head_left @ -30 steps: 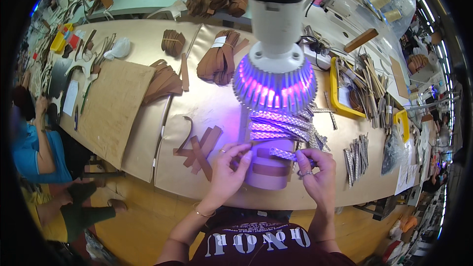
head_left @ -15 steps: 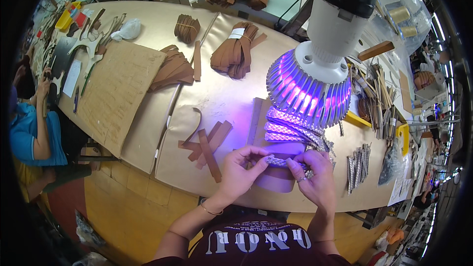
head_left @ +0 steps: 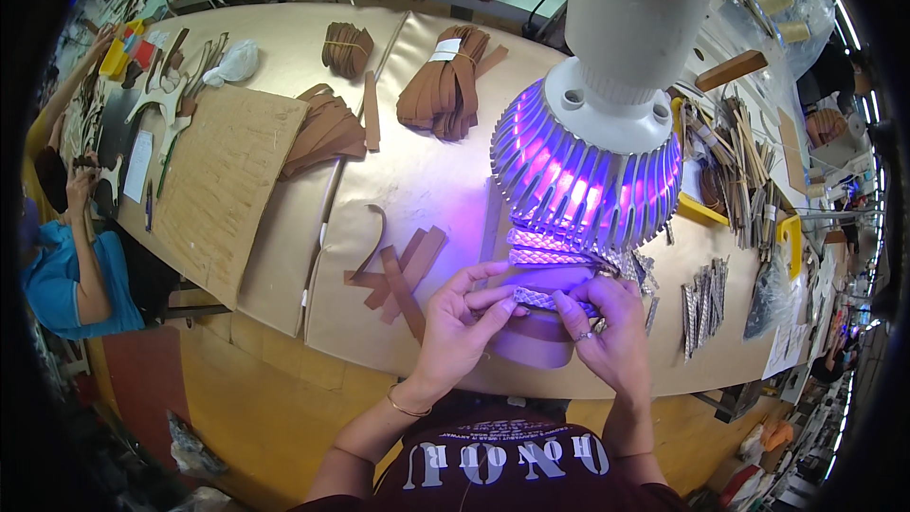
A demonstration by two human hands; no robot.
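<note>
Gold table [head_left: 436, 190] | violet-lit lamp [head_left: 588, 171] above | yellow floor [head_left: 265, 398] | left fingers [head_left: 495, 319], right fingers [head_left: 570, 313] both pinching braided strip [head_left: 536, 300]

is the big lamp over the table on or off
On: the lamp glows purple and pink through its ribbed sides, and the braided strip near it is tinted purple.

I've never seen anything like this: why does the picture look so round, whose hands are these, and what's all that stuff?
No robot here: a person is working with bare hands. A wide fisheye camera on that person's head looks down, so straight edges bend. The left hand and right hand hold a short braided strip near a finned lamp glowing purple. On the gold-coloured table lie a banded brown bundle, loose brown strips and more braided strips.
</note>
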